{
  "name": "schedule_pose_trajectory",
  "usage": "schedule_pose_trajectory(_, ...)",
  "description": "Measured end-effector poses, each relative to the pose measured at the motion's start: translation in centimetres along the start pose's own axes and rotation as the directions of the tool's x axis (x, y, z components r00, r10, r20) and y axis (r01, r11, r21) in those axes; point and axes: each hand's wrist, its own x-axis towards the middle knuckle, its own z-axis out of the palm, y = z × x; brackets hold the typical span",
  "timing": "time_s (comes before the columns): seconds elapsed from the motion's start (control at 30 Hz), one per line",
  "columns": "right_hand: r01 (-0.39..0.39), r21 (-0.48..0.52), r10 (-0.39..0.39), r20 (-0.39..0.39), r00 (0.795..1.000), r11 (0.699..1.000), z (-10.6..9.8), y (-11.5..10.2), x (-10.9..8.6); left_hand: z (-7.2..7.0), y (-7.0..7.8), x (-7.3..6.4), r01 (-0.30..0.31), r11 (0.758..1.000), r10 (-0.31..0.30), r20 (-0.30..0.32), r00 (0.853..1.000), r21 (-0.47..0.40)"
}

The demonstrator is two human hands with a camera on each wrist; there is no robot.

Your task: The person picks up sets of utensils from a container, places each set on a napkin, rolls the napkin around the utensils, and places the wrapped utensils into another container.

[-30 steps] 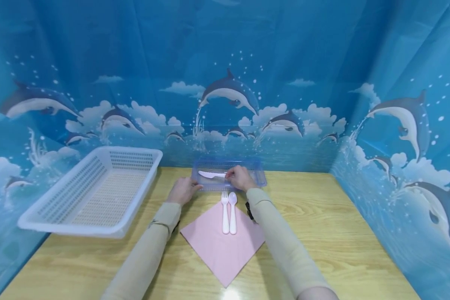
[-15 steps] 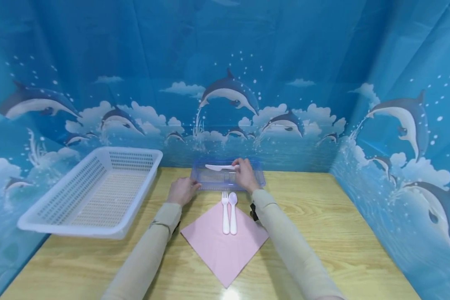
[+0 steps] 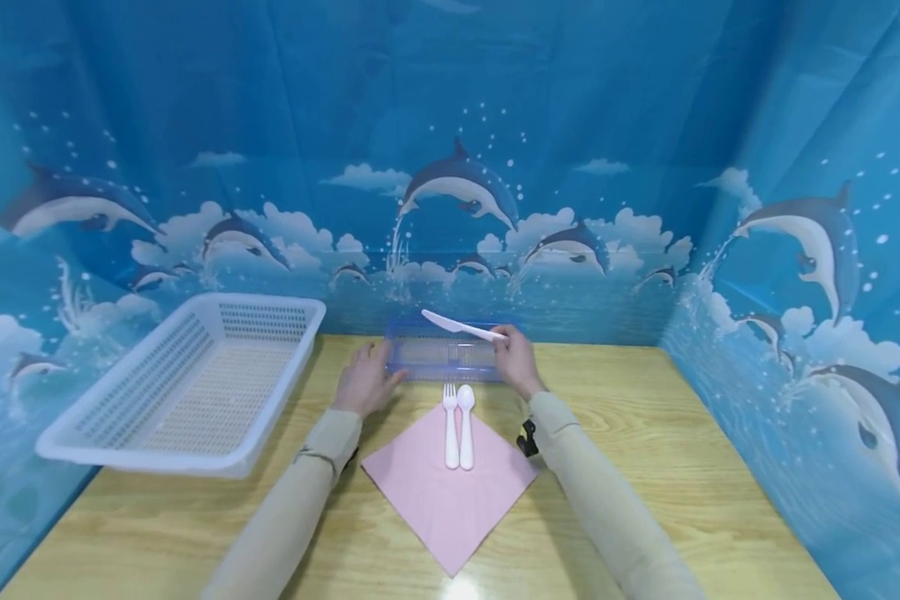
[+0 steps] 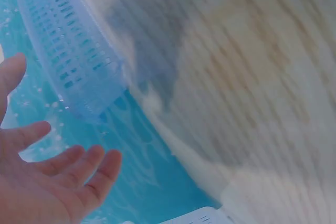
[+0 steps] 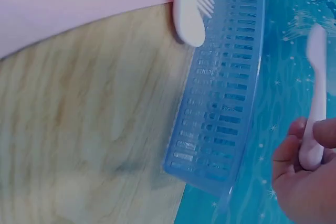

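A white plastic knife [image 3: 461,326] is pinched by its handle in my right hand [image 3: 518,360], raised over the right end of a blue slotted basket [image 3: 442,371]. In the right wrist view the knife [image 5: 317,82] points up, with thumb and fingers round the handle's end. My left hand [image 3: 364,382] is by the basket's left end; its fingers [image 4: 100,179] are spread and hold nothing in the left wrist view. A white fork [image 3: 451,425] and a white spoon [image 3: 466,425] lie side by side on a pink napkin [image 3: 450,517], which is turned like a diamond.
A large white slotted basket [image 3: 277,392] stands at the left of the wooden table [image 3: 645,467]. Behind and at both sides hangs a blue curtain [image 3: 607,83] printed with dolphins, close to the small basket's back.
My right hand has lifted the knife out of the blue basket and moved right, tilting the blade upward. My left hand has let go of the basket's edge and its fingers have spread.
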Motion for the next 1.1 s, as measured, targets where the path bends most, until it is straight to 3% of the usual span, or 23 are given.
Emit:
schedule_pose_trajectory(0.17,-0.035,0.059,0.030,0.095,0.995,0.998,0.1,0.4,-0.5,-0.7,0.5,-0.9,-0.013,1.000,0.013,-0.013,1.000,0.005)
schedule_pose_trajectory(0.4,-0.071,0.093,0.042,0.287,0.957,0.993,0.1,0.7,-1.5,-1.1,1.2,-2.3,-0.073,0.997,0.074,-0.032,0.997,0.026)
schedule_pose_trajectory(0.63,-0.067,0.051,0.051,0.265,0.963,0.996,-0.1,0.7,-1.9,-1.2,1.7,-3.5,-0.095,0.995,0.095,0.005,0.995,0.030)
schedule_pose_trajectory(0.87,-0.047,0.080,0.028,0.224,0.974,0.996,0.0,0.8,-1.9,-1.1,2.1,-4.8,-0.169,0.985,0.167,0.044,0.985,0.041)
schedule_pose_trajectory(0.97,-0.070,0.119,0.039,0.237,0.971,0.990,0.1,0.8,-1.9,-1.1,2.4,-5.3,-0.189,0.981,0.187,0.059,0.981,0.037)
schedule_pose_trajectory(1.1,-0.135,0.203,0.066,0.315,0.947,0.970,0.0,0.7,-2.1,-1.3,2.7,-5.8,-0.205,0.979,0.204,0.092,0.975,0.006)
